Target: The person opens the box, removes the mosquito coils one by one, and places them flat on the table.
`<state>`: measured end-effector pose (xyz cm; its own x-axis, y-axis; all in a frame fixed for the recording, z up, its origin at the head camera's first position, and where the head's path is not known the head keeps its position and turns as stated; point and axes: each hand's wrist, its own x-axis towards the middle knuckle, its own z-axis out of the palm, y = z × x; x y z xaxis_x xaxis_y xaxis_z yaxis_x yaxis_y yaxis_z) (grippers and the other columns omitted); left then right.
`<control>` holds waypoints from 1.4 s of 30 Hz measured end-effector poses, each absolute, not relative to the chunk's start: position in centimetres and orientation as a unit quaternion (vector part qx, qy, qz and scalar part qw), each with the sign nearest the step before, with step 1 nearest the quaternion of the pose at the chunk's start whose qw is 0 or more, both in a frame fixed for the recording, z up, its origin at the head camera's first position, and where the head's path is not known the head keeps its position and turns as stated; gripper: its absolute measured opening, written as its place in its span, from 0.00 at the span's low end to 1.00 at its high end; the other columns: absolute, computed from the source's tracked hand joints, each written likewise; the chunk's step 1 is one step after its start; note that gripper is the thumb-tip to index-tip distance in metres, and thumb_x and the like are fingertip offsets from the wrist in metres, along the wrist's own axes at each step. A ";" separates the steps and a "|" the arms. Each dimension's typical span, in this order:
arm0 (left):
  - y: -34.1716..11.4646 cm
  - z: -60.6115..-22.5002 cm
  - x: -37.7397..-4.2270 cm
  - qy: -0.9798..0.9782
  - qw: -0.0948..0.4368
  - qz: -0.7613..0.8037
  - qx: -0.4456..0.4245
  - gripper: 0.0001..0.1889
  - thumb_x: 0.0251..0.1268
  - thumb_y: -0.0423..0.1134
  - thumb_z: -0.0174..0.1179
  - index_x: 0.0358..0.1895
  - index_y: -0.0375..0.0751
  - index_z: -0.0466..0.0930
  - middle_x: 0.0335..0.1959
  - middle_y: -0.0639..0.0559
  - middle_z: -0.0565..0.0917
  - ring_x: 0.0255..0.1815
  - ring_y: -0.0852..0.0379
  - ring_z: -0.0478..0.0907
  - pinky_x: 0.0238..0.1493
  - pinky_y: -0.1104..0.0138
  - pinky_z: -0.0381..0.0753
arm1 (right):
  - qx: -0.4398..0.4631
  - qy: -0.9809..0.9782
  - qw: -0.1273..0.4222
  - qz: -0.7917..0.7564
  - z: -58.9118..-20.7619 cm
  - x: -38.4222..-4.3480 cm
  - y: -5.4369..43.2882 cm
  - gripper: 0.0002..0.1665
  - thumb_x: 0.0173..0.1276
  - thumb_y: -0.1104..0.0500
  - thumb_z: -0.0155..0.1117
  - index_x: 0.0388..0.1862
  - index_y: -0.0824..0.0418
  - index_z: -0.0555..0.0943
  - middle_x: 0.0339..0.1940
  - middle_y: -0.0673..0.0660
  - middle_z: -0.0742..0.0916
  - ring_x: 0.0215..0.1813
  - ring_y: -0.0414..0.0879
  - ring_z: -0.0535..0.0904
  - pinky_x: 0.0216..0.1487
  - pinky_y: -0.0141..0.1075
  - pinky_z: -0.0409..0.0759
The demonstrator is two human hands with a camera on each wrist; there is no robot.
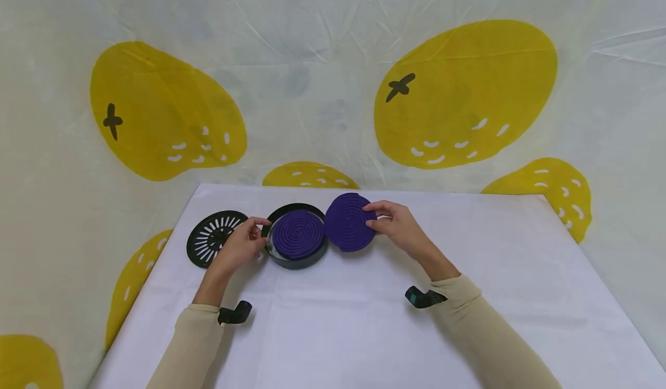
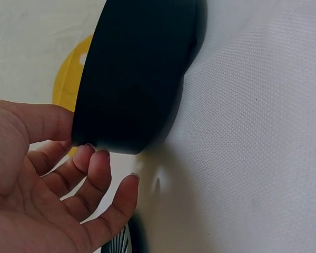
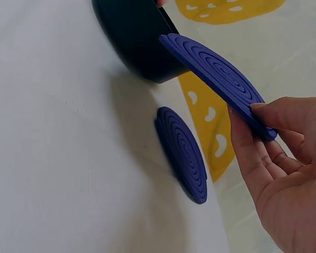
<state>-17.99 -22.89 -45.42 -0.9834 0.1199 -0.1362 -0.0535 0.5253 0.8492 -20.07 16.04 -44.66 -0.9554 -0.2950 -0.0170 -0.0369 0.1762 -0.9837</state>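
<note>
My left hand (image 1: pixel 240 250) pinches the left rim of a round black tin (image 1: pixel 296 263), thumb and fingers at its edge. A purple spiral mosquito coil (image 1: pixel 298 234) lies in the tin, over its pale inside. My right hand (image 1: pixel 398 227) grips a second purple coil (image 1: pixel 346 224) by its right edge, thumb on one face and fingers on the other. That coil is raised and tilted just right of the tin. Below it, in the right wrist view, another purple coil (image 3: pixel 184 153) lies on the table; the head view mostly hides it.
A black slotted lid (image 1: pixel 200 244) lies left of the tin, partly covered by the left hand. Everything stands near the back edge of a white-covered table (image 1: pixel 333 331). Behind hangs a pale cloth (image 1: pixel 312 59) with large yellow fruit shapes. A black wrist mount (image 1: pixel 236 312) sticks out from each sleeve.
</note>
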 end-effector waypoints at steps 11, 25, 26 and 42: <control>-22.9 -45.4 -17.9 0.868 0.087 0.488 0.020 0.22 0.66 0.26 0.59 0.63 0.36 0.73 0.34 0.48 0.69 0.30 0.54 0.72 0.28 0.67 0.73 | -0.099 0.767 0.096 -0.627 -44.8 -20.2 17.6 0.21 0.69 0.67 0.66 0.60 0.68 0.79 0.50 0.70 0.83 0.43 0.43 0.85 0.46 0.37 0.86; -23.0 -45.5 -18.0 0.864 0.091 0.494 0.016 0.22 0.66 0.26 0.60 0.63 0.36 0.73 0.35 0.48 0.69 0.31 0.53 0.72 0.28 0.67 0.73 | -0.094 0.762 0.071 -0.637 -45.4 -20.4 19.8 0.24 0.69 0.70 0.65 0.63 0.68 0.77 0.49 0.72 0.82 0.42 0.44 0.84 0.44 0.36 0.86; -23.0 -45.5 -18.0 0.865 0.091 0.494 0.015 0.22 0.66 0.26 0.60 0.63 0.36 0.73 0.35 0.48 0.69 0.31 0.53 0.72 0.29 0.67 0.73 | -0.093 0.762 0.071 -0.637 -45.4 -20.4 19.9 0.24 0.69 0.70 0.65 0.64 0.68 0.76 0.49 0.72 0.82 0.42 0.43 0.84 0.45 0.36 0.86; -22.8 -45.1 -17.9 0.860 0.099 0.500 0.012 0.23 0.67 0.27 0.60 0.65 0.35 0.72 0.36 0.48 0.69 0.33 0.54 0.71 0.30 0.66 0.75 | -0.078 0.765 0.058 -0.636 -46.5 -21.2 21.7 0.24 0.70 0.68 0.66 0.64 0.68 0.76 0.50 0.70 0.82 0.42 0.40 0.83 0.45 0.35 0.86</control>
